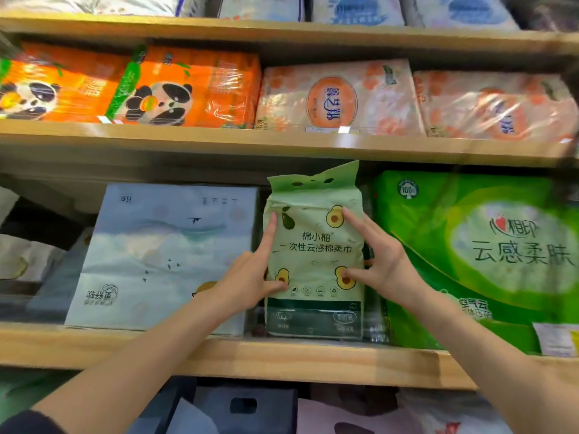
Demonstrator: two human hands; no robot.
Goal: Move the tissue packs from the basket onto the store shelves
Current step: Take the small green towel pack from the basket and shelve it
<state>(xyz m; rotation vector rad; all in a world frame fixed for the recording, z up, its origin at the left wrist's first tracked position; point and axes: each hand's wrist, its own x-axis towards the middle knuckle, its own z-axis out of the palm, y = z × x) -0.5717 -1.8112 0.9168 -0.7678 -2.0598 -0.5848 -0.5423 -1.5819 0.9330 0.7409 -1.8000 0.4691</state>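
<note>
Fingers [272, 225] of the left hand [247, 277] are spread, the forefinger lying up the front of the green pack [315, 255] and the thumb pressing near its lower left avocado print. The right hand [383, 264] mirrors it: fingers apart, tips flat on the front, with what looks like one finger round the right edge. Neither hand is clamped on it.

The pack stands upright on the wooden shelf [219, 355], between a pale blue pack [156, 255] and a big green bundle [485, 261].

It looks light and soft, a crinkly bag that would dent under a squeeze and may slip a little. Holding both side edges seems safest; the thin top flap would likely crumple.

The front reads 棉小柚 and 一次性云感棉柔巾; the bundle reads 云感柔肤 with a "100%" badge.
</note>
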